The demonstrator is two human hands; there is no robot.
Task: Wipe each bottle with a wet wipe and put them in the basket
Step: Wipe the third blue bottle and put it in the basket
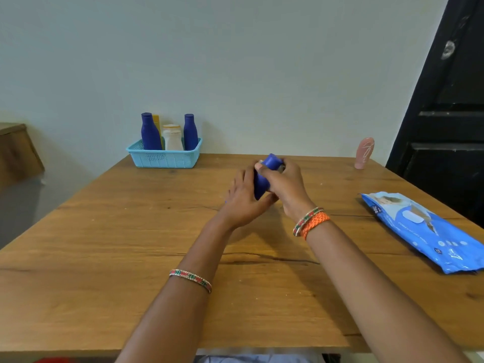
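Over the middle of the table I hold a blue bottle (264,176), tilted with its cap pointing away. My left hand (245,203) grips its lower body. My right hand (286,184) is wrapped round the upper part near the cap, with a bit of pale wipe (280,167) showing under the fingers. At the far left of the table stands a light blue basket (164,158) holding two blue bottles (150,133), a white bottle (172,138) and a yellow one (156,121) behind them. A pink bottle (364,153) stands alone at the far right edge.
A blue pack of wet wipes (424,229) lies flat on the right side of the wooden table (104,258). A dark door is at the right, a pale wall behind, and a wooden cabinet at the far left.
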